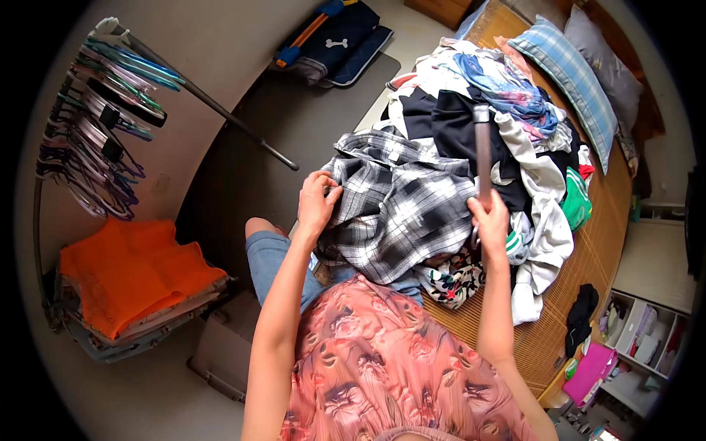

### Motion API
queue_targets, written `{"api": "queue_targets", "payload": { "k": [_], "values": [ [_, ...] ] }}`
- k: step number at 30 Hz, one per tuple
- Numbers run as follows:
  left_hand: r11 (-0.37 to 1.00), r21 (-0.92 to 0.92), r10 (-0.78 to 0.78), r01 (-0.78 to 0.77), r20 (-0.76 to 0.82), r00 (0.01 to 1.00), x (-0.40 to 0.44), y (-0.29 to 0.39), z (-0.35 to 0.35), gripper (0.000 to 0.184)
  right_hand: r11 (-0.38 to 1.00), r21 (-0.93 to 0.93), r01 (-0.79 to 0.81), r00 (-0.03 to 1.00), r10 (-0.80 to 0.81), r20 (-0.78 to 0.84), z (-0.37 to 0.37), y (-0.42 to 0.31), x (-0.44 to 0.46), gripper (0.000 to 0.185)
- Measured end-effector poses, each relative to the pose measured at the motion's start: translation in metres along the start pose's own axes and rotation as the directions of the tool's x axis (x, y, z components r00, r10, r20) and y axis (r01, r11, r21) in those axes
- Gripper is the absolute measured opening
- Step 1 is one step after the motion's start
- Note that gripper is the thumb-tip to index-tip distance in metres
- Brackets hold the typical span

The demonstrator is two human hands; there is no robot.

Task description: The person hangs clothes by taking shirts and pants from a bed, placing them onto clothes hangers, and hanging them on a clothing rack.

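A black, white and grey plaid shirt (397, 198) lies spread across my lap and the near edge of the clothes pile. My left hand (318, 202) pinches the shirt's left edge, fingers closed on the cloth. Off the shirt's right side, my right hand (490, 224) is closed round the lower end of a brownish bar-like thing (482, 151) with a pale tip. The bar points away from me over the pile; a thin curved part shows below the hand, but its exact kind is unclear. A flower-patterned cloth (454, 283) lies under the shirt's near right corner.
A heap of mixed clothes (537, 184) covers much of the woven bed mat (544, 353). Pillows (577, 77) lie at the far right. At left stands a rack with several hangers (95, 132), above an orange cloth (140, 272) on a stack. A dark bag (338, 44) sits beyond.
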State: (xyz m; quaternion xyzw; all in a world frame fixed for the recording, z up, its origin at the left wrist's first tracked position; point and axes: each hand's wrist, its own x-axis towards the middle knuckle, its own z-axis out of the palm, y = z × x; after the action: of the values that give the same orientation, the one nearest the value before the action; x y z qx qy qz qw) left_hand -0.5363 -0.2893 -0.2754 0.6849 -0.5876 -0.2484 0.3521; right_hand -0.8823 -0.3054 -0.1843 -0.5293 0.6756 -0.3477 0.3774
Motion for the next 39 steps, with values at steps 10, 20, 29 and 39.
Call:
{"api": "queue_targets", "payload": {
  "k": [10,20,29,39],
  "values": [
    [0.993,-0.072,0.1,-0.09,0.156,0.983,0.002,0.056,-0.039,0.024,0.973,-0.147,0.18,0.981,-0.167,0.094,-0.04,-0.057,0.002,0.019],
    [0.784,-0.62,0.01,0.013,0.034,0.999,0.024,0.059,-0.06,0.01,0.978,-0.083,0.191,0.979,-0.197,-0.062,-0.053,-0.053,0.003,0.017],
    [0.987,0.124,-0.025,-0.1,0.74,0.672,-0.051,0.096,-0.119,0.016,0.87,-0.466,0.159,0.965,-0.036,0.261,-0.102,-0.055,-0.013,0.029],
    [0.999,-0.019,-0.022,0.027,0.219,0.975,-0.024,0.085,-0.055,0.019,0.944,-0.33,0.011,0.981,0.054,0.188,-0.063,-0.028,-0.039,0.029]
  ]
}}
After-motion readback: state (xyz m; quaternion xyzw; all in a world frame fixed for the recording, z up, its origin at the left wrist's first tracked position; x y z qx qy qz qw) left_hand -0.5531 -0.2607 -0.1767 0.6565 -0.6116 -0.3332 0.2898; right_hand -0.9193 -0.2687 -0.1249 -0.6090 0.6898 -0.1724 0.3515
